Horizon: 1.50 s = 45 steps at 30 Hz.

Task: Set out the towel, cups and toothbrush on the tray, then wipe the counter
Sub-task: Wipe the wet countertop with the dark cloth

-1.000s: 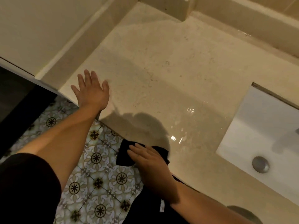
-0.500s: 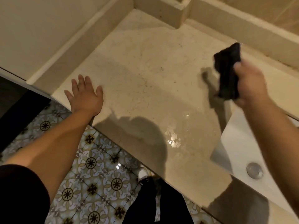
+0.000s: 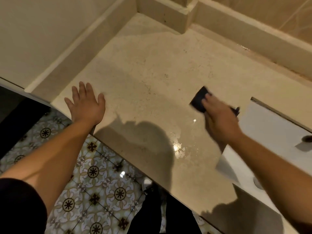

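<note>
A beige stone counter fills the middle of the view. My right hand presses a dark cloth flat onto the counter, just left of the sink. The cloth sticks out past my fingers toward the far left, and a bit of it shows behind my hand. My left hand lies flat, fingers spread, on the counter's near left edge. A wet patch glints on the stone near the front edge. No tray, cups, towel or toothbrush are in view.
A white sink is set into the counter at the right, its drain partly hidden by my right forearm. A raised stone ledge runs along the back and left. Patterned floor tiles lie below the counter's front edge.
My right hand came down from mid-air at the back right and now presses the cloth onto the counter beside the sink. Before that it lifted the cloth from the front edge. My left hand stayed put.
</note>
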### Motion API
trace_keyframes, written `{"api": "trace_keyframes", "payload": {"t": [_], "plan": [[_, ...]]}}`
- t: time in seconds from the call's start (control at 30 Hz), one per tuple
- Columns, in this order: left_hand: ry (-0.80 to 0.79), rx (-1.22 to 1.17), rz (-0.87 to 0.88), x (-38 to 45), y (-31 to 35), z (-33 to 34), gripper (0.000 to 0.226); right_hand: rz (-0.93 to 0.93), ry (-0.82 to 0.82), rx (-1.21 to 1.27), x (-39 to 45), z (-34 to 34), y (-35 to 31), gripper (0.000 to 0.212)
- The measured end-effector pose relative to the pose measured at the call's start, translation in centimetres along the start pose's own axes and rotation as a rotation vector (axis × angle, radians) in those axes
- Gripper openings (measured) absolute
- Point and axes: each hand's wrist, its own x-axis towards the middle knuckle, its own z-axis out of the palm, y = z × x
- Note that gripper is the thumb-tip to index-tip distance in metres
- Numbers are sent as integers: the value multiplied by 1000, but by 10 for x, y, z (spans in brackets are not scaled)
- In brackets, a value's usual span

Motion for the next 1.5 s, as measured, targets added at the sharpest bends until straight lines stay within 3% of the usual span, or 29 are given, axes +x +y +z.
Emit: {"api": "trace_keyframes", "payload": {"t": [0.27, 0.57, 0.67, 0.73, 0.83, 0.9, 0.97, 1.07, 1.13, 1.2, 1.3, 1.4, 1.5], "plan": [[-24, -5, 14, -2, 0, -2, 76, -168, -111, 61, -132, 62, -134, 55], [-43, -13, 25, -1, -1, -3, 75, -307, -170, 308, -174, 80, -187, 38], [-55, -20, 34, 0, -2, -4, 75, -67, -374, 762, -180, 77, -195, 34], [-65, -15, 34, 0, -3, -4, 75, 226, -564, 1035, -176, 66, -199, 34], [-100, -7, 41, 2, -3, -5, 75, 680, -664, 1507, -161, 50, -201, 28], [-138, 2, 38, 5, -3, -8, 75, 761, -708, 1780, -148, 38, -196, 25], [-205, 5, 23, 7, -2, -15, 74, 746, -751, 1891, -135, 21, -190, 32], [-288, -18, 51, -4, 6, -33, 70, 615, -732, 1693, -116, -6, -183, 44], [-269, -150, 178, -23, 18, -48, 68, 531, -709, 1554, -103, -27, -177, 49], [-296, -490, 313, -53, 38, -68, 66, 398, -633, 1291, -88, -51, -174, 50], [-547, -955, 473, -97, 71, -107, 62, 210, -500, 815, -70, -82, -169, 45], [-743, -841, 721, -127, 92, -135, 62, 119, -431, 560, -57, -102, -162, 27], [-547, -431, 957, -139, 106, -148, 67, 46, -418, 421, -49, -116, -155, 22]]}}
